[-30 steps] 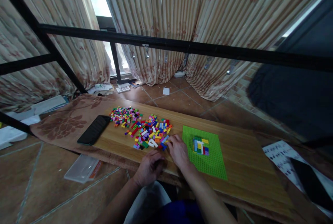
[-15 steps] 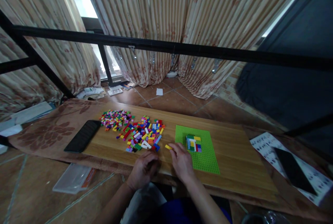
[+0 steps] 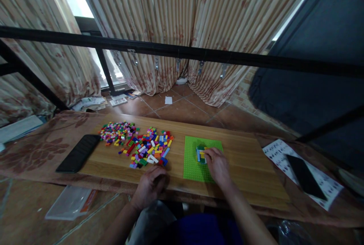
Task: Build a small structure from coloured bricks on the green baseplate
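Note:
My right hand (image 3: 218,164) pinches a yellow brick (image 3: 202,153) over a small multicoloured brick build (image 3: 198,155). Whether that brick touches the build I cannot tell. The build sits on a green baseplate (image 3: 193,171), and my fingers hide its right side. My left hand (image 3: 150,184) rests curled at the front edge of the wooden board, just below a pile of mixed bricks (image 3: 152,146). Its fingers are bent inward, and what they hold, if anything, is hidden.
A heap of smaller pieces (image 3: 115,133) lies left of the brick pile on the wooden board (image 3: 241,161). One black phone (image 3: 78,154) is at the left; another (image 3: 305,176) lies on a printed sheet (image 3: 277,150) at the right. A black rail (image 3: 170,49) crosses behind the board.
My right hand has carried the yellow brick rightward from beside the baseplate to the build. My left hand stays near the board's front edge. The whole view has shifted slightly.

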`<state>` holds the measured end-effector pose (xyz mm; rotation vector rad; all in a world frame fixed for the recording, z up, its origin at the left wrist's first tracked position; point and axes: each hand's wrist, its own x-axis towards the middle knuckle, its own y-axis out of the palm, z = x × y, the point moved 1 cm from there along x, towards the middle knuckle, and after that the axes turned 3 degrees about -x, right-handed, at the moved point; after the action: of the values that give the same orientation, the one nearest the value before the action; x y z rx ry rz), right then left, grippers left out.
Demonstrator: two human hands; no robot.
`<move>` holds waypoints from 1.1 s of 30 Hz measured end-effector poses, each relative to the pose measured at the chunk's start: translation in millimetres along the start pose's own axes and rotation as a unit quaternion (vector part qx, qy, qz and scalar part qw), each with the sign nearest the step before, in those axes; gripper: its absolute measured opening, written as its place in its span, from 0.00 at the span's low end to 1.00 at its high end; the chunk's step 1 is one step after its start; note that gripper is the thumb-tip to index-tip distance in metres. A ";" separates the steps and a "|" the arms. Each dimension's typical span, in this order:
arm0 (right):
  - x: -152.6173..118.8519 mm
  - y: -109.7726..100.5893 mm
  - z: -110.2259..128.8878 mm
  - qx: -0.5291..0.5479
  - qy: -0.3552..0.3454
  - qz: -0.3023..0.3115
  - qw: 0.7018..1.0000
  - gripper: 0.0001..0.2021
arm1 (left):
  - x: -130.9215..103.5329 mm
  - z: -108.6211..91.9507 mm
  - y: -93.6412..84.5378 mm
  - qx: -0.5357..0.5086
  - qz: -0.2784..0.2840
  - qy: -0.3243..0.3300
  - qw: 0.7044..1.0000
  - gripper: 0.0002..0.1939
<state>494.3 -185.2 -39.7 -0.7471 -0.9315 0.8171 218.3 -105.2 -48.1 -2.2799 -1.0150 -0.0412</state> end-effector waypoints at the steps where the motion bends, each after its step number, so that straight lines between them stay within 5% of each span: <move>1: 0.2 1.9 0.6 -0.002 -0.002 0.000 1.000 0.11 | 0.0 -0.2 0.0 0.001 -0.002 -0.001 1.000 0.07; 33: -9.2 12.5 -10.8 0.051 0.012 -0.080 0.995 0.13 | 0.0 7.5 4.4 0.011 -0.006 0.001 1.000 0.07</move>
<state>497.3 -189.0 -57.9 -0.5850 -0.9093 0.7081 219.7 -103.2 -56.5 -2.2533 -1.0236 -0.0370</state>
